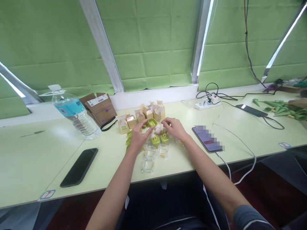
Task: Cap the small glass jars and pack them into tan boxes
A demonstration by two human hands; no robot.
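My left hand point(140, 135) is closed on a small green lid point(152, 122), its hollow side facing me, held between thumb and fingers. Close by on the right, my right hand point(174, 128) pinches with thumb and fingertips; what is in the pinch is too small to make out. Pale pink rounded pieces point(158, 129) lie just under both hands. Two clear cases with green lids and yellow loops point(155, 140) stand below them. Several clear open cups point(148, 165) sit nearer the table's front edge. More green lids point(129, 140) are partly hidden behind my left hand.
Several small open cardboard boxes point(140, 115) stand behind my hands. On the left are a large water bottle point(76, 111), a brown carton point(102, 110) and a black phone point(79, 167). A charging phone point(206, 139), power strip point(207, 104) and cables lie right.
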